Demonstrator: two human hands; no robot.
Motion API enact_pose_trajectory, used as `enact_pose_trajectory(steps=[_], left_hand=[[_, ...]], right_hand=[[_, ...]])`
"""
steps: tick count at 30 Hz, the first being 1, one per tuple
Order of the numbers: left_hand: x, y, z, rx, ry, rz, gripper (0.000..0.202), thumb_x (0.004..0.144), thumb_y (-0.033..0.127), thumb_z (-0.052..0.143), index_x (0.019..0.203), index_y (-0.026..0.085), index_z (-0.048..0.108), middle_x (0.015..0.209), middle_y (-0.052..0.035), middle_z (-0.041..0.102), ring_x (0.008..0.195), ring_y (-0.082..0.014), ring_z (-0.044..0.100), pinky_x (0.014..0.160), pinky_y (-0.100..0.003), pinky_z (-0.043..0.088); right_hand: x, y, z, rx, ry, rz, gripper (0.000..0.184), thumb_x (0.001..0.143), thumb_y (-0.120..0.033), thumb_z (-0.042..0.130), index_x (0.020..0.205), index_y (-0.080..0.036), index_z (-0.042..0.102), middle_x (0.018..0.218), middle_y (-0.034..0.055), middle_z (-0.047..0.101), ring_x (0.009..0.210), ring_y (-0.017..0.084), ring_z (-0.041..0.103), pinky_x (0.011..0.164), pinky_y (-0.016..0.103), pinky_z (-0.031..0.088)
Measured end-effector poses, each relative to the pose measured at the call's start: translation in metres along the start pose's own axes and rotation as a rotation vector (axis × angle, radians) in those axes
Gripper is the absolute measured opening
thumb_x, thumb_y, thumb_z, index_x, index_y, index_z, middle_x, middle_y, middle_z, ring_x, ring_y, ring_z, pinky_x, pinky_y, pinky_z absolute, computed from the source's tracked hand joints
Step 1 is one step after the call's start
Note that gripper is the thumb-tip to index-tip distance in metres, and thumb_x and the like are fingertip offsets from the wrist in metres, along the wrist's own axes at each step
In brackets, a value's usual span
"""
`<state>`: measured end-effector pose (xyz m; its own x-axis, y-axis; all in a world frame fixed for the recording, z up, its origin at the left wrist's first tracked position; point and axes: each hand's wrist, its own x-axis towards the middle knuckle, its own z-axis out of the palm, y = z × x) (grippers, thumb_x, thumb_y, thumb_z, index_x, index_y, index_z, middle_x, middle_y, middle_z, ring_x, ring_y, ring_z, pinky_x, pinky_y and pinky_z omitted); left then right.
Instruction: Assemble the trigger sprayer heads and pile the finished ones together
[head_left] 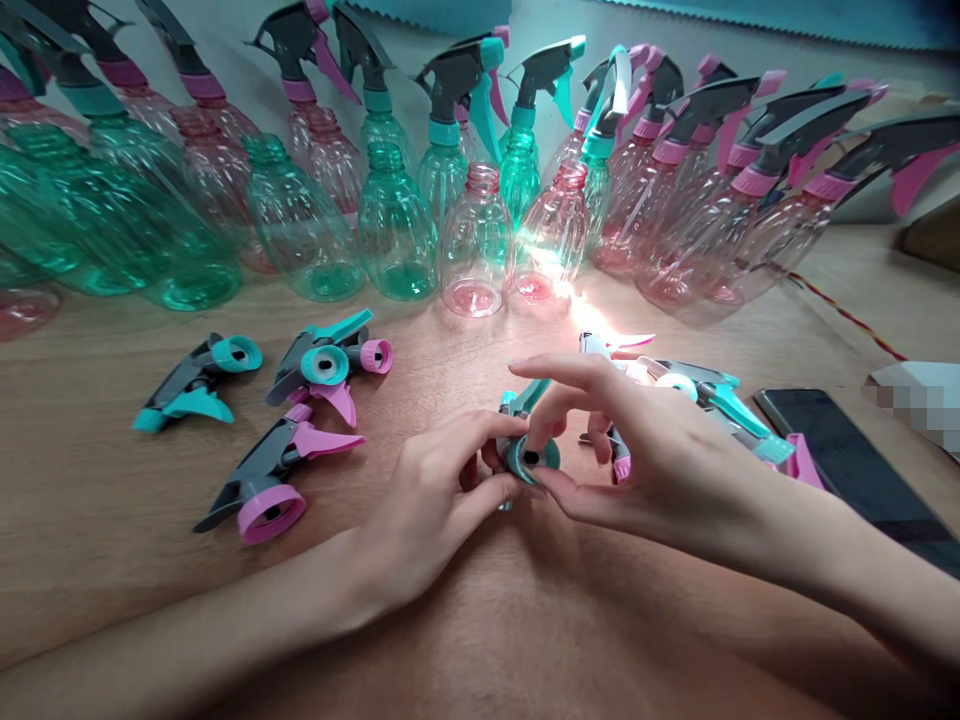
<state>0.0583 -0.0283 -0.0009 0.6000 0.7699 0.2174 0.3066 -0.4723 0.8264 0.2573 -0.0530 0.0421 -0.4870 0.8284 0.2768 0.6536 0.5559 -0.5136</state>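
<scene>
A grey spray trigger head with a teal collar (pixel 529 452) sits between both my hands just above the wooden table (pixel 112 470). My left hand (pixel 439 500) grips its body with curled fingers. My right hand (pixel 637 450) pinches the teal collar between thumb and forefinger, the other fingers raised. More trigger heads (pixel 720 400) lie right behind my right hand, partly hidden by it.
Loose trigger heads lie at left: a teal one (pixel 196 383), a teal-and-pink pair (pixel 330 365), a pink one (pixel 262 485). Several green and pink bottles (pixel 397 220), some capped, line the back. A dark phone (pixel 855 465) lies at right.
</scene>
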Motion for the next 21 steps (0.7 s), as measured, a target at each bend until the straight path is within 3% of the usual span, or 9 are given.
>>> enact_pose_trajectory(steps=[8, 13, 21], left_hand=[[0.0, -0.001, 0.0, -0.016, -0.041, 0.037, 0.027, 0.085, 0.012, 0.059, 0.111, 0.021, 0.056, 0.096, -0.0003, 0.061, 0.07, -0.0097, 0.056, 0.069, -0.023, 0.047], [-0.001, -0.002, 0.0, 0.001, -0.043, 0.064, 0.027, 0.085, 0.014, 0.062, 0.11, 0.022, 0.057, 0.097, -0.0005, 0.061, 0.073, -0.0104, 0.056, 0.07, -0.024, 0.047], [0.001, -0.004, -0.001, -0.005, -0.016, 0.008, 0.034, 0.083, 0.01, 0.062, 0.113, 0.026, 0.058, 0.082, 0.0034, 0.056, 0.067, -0.0094, 0.053, 0.064, -0.021, 0.044]], right_hand=[[-0.004, 0.001, -0.011, -0.087, -0.062, 0.009, 0.062, 0.078, -0.019, 0.062, 0.133, -0.026, 0.035, 0.094, -0.0031, 0.065, 0.075, 0.011, 0.061, 0.058, 0.019, 0.045], [-0.005, 0.0, -0.013, -0.145, -0.083, -0.009, 0.056, 0.08, -0.019, 0.058, 0.132, -0.027, 0.037, 0.1, 0.0003, 0.067, 0.079, 0.015, 0.064, 0.061, 0.023, 0.046], [-0.004, -0.002, -0.008, -0.193, -0.039, -0.036, 0.054, 0.081, -0.013, 0.054, 0.132, -0.022, 0.036, 0.104, 0.0038, 0.068, 0.087, 0.019, 0.066, 0.065, 0.026, 0.046]])
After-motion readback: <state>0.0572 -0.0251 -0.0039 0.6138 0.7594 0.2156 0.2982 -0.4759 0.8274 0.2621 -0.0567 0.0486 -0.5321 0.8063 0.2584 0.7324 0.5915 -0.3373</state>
